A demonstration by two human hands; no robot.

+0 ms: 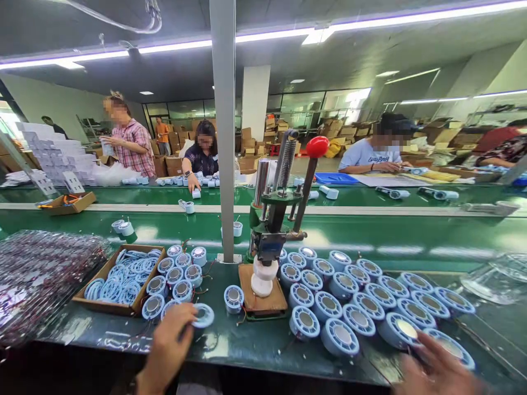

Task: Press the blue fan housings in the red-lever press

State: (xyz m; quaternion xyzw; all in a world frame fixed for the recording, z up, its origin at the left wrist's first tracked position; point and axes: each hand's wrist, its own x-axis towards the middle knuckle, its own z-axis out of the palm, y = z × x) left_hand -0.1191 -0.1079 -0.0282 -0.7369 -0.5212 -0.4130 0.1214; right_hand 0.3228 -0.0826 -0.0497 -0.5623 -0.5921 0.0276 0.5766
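Workbench: dark green surface, with people seated and standing beyond the far belt.
Left hand: fingertips pinched at the left rim of a light-blue round piece, near edge, left of the press.
Right hand: blurred, at the near-right round units; grip and contact cannot be told.
Carton: light-blue rings inside, left.
Press lever: red knob on top.
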